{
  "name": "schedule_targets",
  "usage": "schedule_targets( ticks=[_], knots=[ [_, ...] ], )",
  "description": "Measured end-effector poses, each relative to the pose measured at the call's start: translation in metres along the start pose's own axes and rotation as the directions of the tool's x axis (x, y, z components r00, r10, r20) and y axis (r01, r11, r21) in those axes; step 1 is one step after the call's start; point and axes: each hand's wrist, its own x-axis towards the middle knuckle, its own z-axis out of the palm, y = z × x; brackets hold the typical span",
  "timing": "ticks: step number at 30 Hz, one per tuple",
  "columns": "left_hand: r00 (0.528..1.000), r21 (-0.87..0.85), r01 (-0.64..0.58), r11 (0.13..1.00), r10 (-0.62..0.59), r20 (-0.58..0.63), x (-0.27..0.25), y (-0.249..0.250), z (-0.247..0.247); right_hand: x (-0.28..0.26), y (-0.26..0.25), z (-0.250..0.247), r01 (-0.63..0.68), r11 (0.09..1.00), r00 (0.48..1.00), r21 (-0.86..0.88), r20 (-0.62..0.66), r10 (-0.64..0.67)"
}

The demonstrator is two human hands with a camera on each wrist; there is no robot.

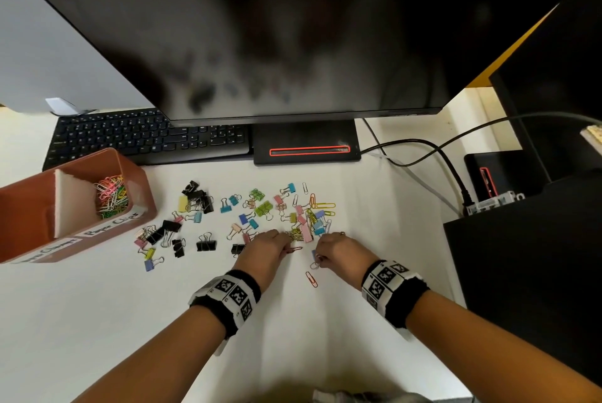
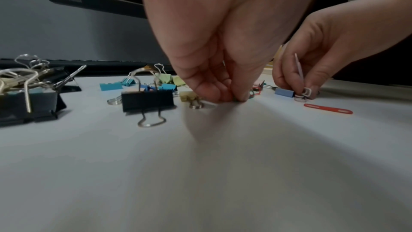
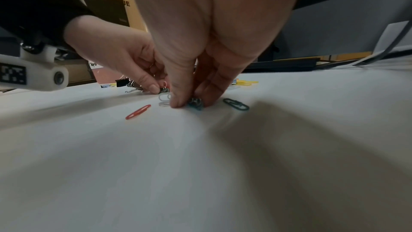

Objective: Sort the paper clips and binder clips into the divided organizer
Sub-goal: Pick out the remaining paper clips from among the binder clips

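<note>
Coloured and black binder clips (image 1: 257, 207) and loose paper clips (image 1: 322, 206) lie scattered on the white desk. A reddish-brown divided organizer (image 1: 136, 181) stands at the left, with paper clips (image 1: 112, 197) in its right compartment. My left hand (image 1: 288, 248) pinches small paper clips (image 2: 254, 93) against the desk at the near edge of the pile. Just to its right, my right hand (image 1: 318, 260) pinches a small bunch of paper clips (image 3: 196, 103) on the desk. A red paper clip (image 1: 311, 279) lies loose in front of both hands, and a dark green one (image 3: 236, 104) beside the right hand.
A large monitor (image 1: 293, 44) overhangs the desk, with its stand base (image 1: 306, 148) and a black keyboard (image 1: 146, 135) behind the pile. Cables (image 1: 423, 148) and black boxes (image 1: 527, 256) crowd the right side. The organizer's left compartment looks empty from here.
</note>
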Motion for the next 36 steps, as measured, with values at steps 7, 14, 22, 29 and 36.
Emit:
schedule_targets(
  ticks=[7, 14, 22, 29, 36],
  knots=[
    [0.987, -0.097, -0.152, 0.984, 0.157, 0.039, -0.015, -0.004, 0.000, -0.014, 0.011, 0.006, -0.032, 0.995, 0.984, 0.094, -0.170, 0.048],
    [0.933, 0.029, -0.189, 0.982, 0.170, 0.317, -0.018, 0.020, 0.026, -0.017, 0.020, 0.004, -0.024, 0.996, 0.988, 0.085, -0.150, 0.036],
    [0.972, 0.135, -0.112, 0.985, 0.080, 0.221, -0.002, 0.021, 0.028, -0.008, 0.018, -0.001, -0.157, 0.987, 0.986, -0.036, -0.062, 0.154],
    [0.978, 0.118, -0.145, 0.982, 0.124, 0.170, -0.008, 0.019, 0.037, -0.011, 0.017, 0.001, -0.133, 0.990, 0.987, 0.044, -0.082, 0.136],
    [0.989, -0.026, -0.048, 0.999, 0.051, 0.135, -0.011, 0.019, 0.029, -0.017, 0.020, -0.015, -0.124, 0.964, 0.972, 0.237, -0.166, 0.166]
  ],
)
